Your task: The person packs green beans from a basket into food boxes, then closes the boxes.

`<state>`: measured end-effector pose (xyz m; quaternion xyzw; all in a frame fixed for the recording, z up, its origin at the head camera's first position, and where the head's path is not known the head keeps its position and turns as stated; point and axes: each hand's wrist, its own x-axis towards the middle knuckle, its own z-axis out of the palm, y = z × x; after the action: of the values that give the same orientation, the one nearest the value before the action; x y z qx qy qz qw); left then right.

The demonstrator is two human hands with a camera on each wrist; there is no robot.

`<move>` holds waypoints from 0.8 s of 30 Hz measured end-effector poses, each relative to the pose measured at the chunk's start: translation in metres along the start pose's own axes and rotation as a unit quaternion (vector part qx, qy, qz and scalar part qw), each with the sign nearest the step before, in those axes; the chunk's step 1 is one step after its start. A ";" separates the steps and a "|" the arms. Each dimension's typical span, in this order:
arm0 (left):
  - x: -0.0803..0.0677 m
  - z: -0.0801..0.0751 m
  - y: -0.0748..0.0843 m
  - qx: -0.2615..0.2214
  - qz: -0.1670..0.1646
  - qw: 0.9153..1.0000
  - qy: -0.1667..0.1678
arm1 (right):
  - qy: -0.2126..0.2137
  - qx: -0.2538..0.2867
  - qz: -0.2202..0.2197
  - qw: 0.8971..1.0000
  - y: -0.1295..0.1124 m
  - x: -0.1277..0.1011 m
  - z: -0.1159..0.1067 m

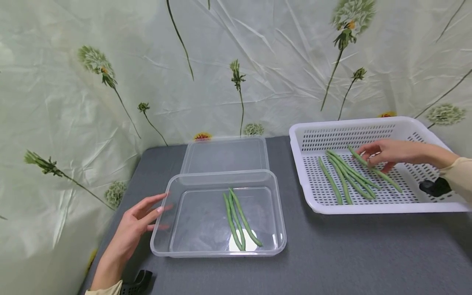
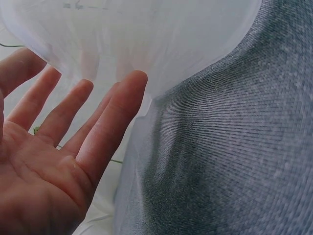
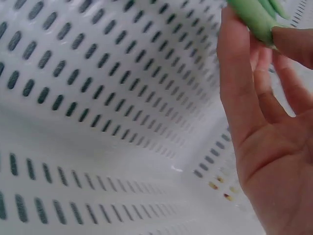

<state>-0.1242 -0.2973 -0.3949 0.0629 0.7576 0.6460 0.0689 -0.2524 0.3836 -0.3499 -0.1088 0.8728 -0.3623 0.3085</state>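
My right hand (image 1: 400, 152) is in the white perforated basket (image 1: 368, 209), pinching a green bean (image 1: 389, 179) between thumb and index finger. In the right wrist view, the pinched bean (image 3: 257, 19) shows at the top right. Several more green beans (image 1: 346, 174) lie in the basket, left of that hand. The fingers of my left hand (image 1: 127, 231) rest along the left wall of a clear plastic container (image 1: 199, 221), thumb close to its rim. Inside this container, right of its middle, lie three green beans (image 1: 236, 223) side by side.
A clear lid (image 1: 226, 155) lies behind the container, its near edge hidden by it. Both containers stand on a grey cloth-covered table (image 1: 295, 262). A flower-patterned curtain (image 1: 206, 82) hangs behind the table and along its left side.
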 end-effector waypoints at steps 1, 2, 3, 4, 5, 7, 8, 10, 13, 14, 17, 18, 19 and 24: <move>0.000 0.000 0.000 0.001 -0.003 1.000 0.003 | -0.012 0.011 -0.005 1.000 -0.002 -0.001 -0.001; 0.000 0.000 0.000 0.003 -0.005 1.000 0.006 | -0.025 0.022 -0.010 0.999 -0.003 -0.002 -0.002; -0.001 0.000 0.000 0.004 -0.007 1.000 0.009 | -0.036 0.030 -0.014 0.999 -0.005 -0.002 -0.003; -0.001 0.000 0.000 0.005 -0.008 1.000 0.010 | -0.044 0.035 -0.018 0.998 -0.007 -0.003 -0.004; -0.001 0.000 0.000 0.006 -0.008 1.000 0.010 | -0.051 0.039 -0.021 0.998 -0.009 -0.004 -0.004; -0.001 0.000 0.000 0.006 -0.009 1.000 0.010 | -0.051 0.038 -0.028 0.998 -0.012 -0.005 -0.003; -0.001 0.000 0.000 0.005 -0.008 1.000 0.010 | -0.047 0.036 -0.030 0.998 -0.014 -0.006 -0.002; -0.001 0.000 0.000 0.005 -0.008 1.000 0.009 | -0.038 0.036 -0.035 0.998 -0.018 -0.007 0.000; -0.002 0.000 -0.001 0.005 -0.008 1.000 0.009 | -0.022 0.031 -0.044 0.998 -0.025 -0.008 0.002; -0.002 0.000 -0.001 0.005 -0.007 1.000 0.009 | -0.015 0.025 -0.049 0.998 -0.028 -0.008 0.003; -0.002 0.000 -0.001 0.004 -0.006 1.000 0.010 | 0.011 0.003 -0.064 0.998 -0.037 -0.012 0.004; -0.002 0.000 -0.001 0.004 -0.006 1.000 0.010 | 0.022 -0.005 -0.071 0.997 -0.041 -0.013 0.004; -0.002 0.000 -0.001 0.003 -0.005 1.000 0.009 | 0.031 -0.008 -0.076 0.997 -0.044 -0.015 0.004; -0.002 0.000 -0.001 0.000 -0.003 1.000 0.007 | 0.065 -0.026 -0.114 0.991 -0.060 -0.022 0.002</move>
<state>-0.1228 -0.2981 -0.3955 0.0563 0.7584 0.6460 0.0656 -0.2357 0.3492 -0.2990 -0.1920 0.8821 -0.3781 0.2052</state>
